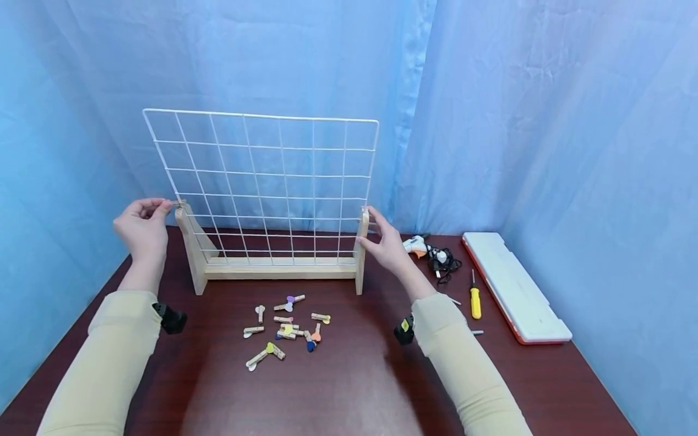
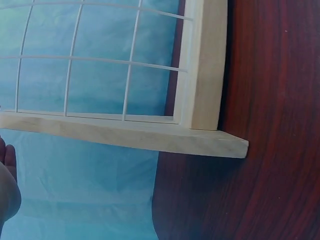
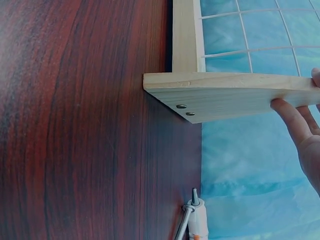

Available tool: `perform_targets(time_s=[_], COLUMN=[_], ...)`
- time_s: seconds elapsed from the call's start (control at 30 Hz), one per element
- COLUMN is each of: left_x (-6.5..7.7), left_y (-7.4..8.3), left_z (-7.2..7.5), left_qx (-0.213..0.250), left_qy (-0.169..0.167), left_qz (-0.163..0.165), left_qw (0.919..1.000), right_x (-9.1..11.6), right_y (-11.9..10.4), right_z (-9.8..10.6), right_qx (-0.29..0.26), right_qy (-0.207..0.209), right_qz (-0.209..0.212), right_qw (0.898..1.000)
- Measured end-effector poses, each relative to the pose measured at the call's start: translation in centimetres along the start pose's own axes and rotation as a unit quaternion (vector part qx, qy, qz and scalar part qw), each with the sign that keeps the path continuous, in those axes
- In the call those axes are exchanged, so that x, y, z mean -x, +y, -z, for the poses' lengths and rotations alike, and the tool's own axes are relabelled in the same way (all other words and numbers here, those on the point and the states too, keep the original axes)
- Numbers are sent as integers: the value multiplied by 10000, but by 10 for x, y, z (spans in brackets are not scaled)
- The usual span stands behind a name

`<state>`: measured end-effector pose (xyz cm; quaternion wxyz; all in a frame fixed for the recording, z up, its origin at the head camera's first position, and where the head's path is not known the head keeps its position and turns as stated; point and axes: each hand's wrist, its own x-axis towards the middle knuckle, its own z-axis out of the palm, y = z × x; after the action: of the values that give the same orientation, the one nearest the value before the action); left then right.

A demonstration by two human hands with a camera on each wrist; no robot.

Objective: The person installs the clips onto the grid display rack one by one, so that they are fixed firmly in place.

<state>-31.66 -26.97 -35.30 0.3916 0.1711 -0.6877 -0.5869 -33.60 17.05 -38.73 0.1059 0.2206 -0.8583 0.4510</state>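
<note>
A white wire grid point(image 1: 264, 175) stands upright in a wooden stand point(image 1: 280, 272), between its two side panels. My left hand point(image 1: 144, 227) is at the top of the left side panel point(image 1: 191, 248), its thumb and fingers pinching a thin tan strand-like piece point(image 1: 177, 203) whose kind I cannot tell. In the left wrist view only the edge of that hand point(image 2: 7, 185) shows. My right hand point(image 1: 384, 242) holds the upper part of the right side panel point(image 1: 360, 251), thumb in front and fingers behind. The right wrist view shows two screw heads point(image 3: 181, 106) low on this panel.
Several small wooden clothespins point(image 1: 288, 330) with coloured hearts lie before the stand. To the right are a white glue gun point(image 1: 417, 245) with a black cord point(image 1: 447, 264), a yellow-handled screwdriver point(image 1: 475, 303) and a white case point(image 1: 515, 287) with an orange-red edge. Blue curtains point(image 1: 523, 109) hang behind the table.
</note>
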Motion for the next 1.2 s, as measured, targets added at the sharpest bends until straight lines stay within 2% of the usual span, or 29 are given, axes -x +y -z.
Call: perform_targets(time_s=[0.1, 0.17, 0.27, 0.33, 0.4, 0.47, 0.5, 0.57, 0.67, 0.73, 0.83, 0.93, 1.07, 1.2], left_x=[4, 8, 20, 30, 43, 58, 65, 81, 102, 115, 129, 139, 147, 152], left_y=[-1, 0, 3, 4, 4, 0, -3, -10, -23, -31, -41, -51, -59, -63], left_z=[1, 2, 2, 1, 0, -1, -1, 1, 6, 11, 18, 23, 26, 27], left_qx=[-151, -359, -621, -721, -821, -1024, -1158, -1461, -1765, -1876, -2038, -2296, -2541, -2710], left_qy=[-76, -90, -60, -125, -408, -925, -1239, -1888, -2886, -3487, -4228, -4718, -5135, -5390], left_qz=[-180, -439, -951, -1396, -1704, -1915, -2031, -2278, -2639, -2737, -2698, -2787, -3087, -3377], left_qw=[9997, 9983, 9935, 9875, 9811, 9718, 9644, 9440, 9033, 8765, 8407, 8044, 7593, 7225], right_x=[1, 1, 1, 1, 1, 0, 0, -1, -1, -2, -3, -2, 2, 6], right_y=[-1, -1, 0, 0, 1, 1, 2, 2, 3, 3, 4, 2, -11, -20], right_z=[0, -1, 0, 0, 0, 0, 0, 0, -1, -1, -2, -3, 0, 4], right_qx=[-24, -52, -42, -58, -59, -91, -99, -88, -95, -122, -148, -122, -194, -214], right_qy=[10, 12, -11, -15, -8, 9, 17, 28, 36, 31, 24, 28, 44, -1], right_qz=[-18, -6, -34, -34, -25, 38, 53, 78, 97, 132, 170, 121, 159, 245], right_qw=[10000, 10000, 10000, 10000, 10000, 10000, 9999, 9999, 9999, 9998, 9997, 9998, 9997, 9995])
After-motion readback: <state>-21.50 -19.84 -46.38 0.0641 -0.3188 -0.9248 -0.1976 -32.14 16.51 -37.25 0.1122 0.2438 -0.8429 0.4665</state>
